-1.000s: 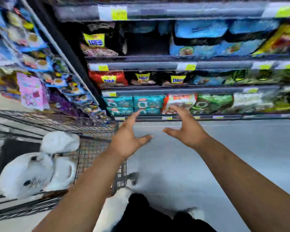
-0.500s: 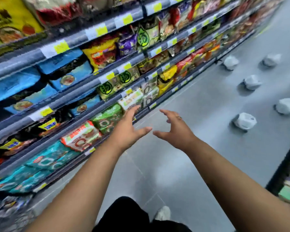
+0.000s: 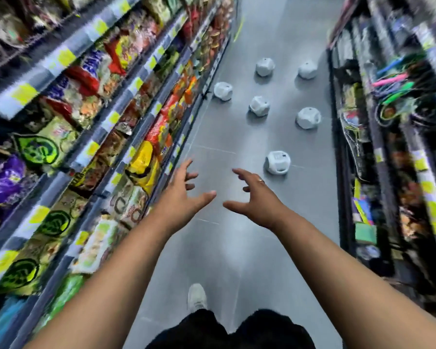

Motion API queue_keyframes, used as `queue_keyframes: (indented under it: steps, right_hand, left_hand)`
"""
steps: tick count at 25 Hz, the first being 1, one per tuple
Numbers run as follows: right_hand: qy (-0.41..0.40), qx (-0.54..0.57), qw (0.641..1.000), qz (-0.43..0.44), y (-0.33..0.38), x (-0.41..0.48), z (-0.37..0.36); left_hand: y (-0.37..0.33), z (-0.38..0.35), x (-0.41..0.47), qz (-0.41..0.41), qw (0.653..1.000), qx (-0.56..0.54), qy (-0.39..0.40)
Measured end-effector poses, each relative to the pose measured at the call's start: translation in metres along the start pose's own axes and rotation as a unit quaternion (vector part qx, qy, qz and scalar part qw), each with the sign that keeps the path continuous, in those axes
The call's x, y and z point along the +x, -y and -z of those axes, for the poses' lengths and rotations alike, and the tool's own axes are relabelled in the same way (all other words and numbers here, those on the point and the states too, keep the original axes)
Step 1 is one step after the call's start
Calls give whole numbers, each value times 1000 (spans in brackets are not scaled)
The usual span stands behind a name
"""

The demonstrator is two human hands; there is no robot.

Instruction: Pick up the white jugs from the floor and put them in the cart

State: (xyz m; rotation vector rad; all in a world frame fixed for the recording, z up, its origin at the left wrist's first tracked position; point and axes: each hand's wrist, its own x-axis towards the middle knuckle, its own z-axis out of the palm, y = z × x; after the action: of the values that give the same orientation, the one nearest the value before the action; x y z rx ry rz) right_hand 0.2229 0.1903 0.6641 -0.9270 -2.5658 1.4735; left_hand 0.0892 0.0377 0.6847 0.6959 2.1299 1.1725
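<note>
Both grips, the left hand [image 3: 179, 197] and the right hand [image 3: 257, 200], are spread wide and hold nothing. The nearest white jug [image 3: 277, 162] stands on the floor [image 3: 237, 248] just beyond them, with five more further on. A hurried step could kick one over, or a rounded side might slip free. The floor is smooth grey tile, a narrow aisle between snack shelves [image 3: 86, 122] and a cluttered rack [image 3: 388, 147]; the cart is out of view.

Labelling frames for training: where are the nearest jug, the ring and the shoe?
nearest jug [image 3: 277, 161], head view, its top face.
ring [image 3: 261, 181], head view, the band itself.
shoe [image 3: 197, 297], head view, its upper.
</note>
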Motion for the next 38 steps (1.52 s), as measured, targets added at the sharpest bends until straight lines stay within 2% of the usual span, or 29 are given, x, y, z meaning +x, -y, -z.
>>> queue_keyframes:
  steps: [5,9,16,23,27,31,35,38]
  right_hand:
    - [-100,51,991,-73,-30,73,77]
    - [-154,74,980,-102,-86,141,147]
    - [-138,44,977,-154,-183,266,277]
    - [-134,52,967,-211,-261,391,347]
    - [-143,73,953,-258,-328,471,347]
    - [-157,93,939,-292,-421,539,329]
    - [-108,97,939,-312,-541,598,277]
    - [-67,103,947,-297,-631,640,226]
  left_hand:
    - [-56,-44,127,-33,995,34,89]
    - [-94,-102,230,-47,988,53,138]
    - [-150,-205,385,-10,983,69,168]
    - [-170,-272,538,24,968,107,225]
    - [-142,-325,647,47,956,125,262]
    - [-79,-407,734,117,949,92,278]
    - [31,-484,808,149,931,129,306]
    - [120,-524,860,129,916,194,325]
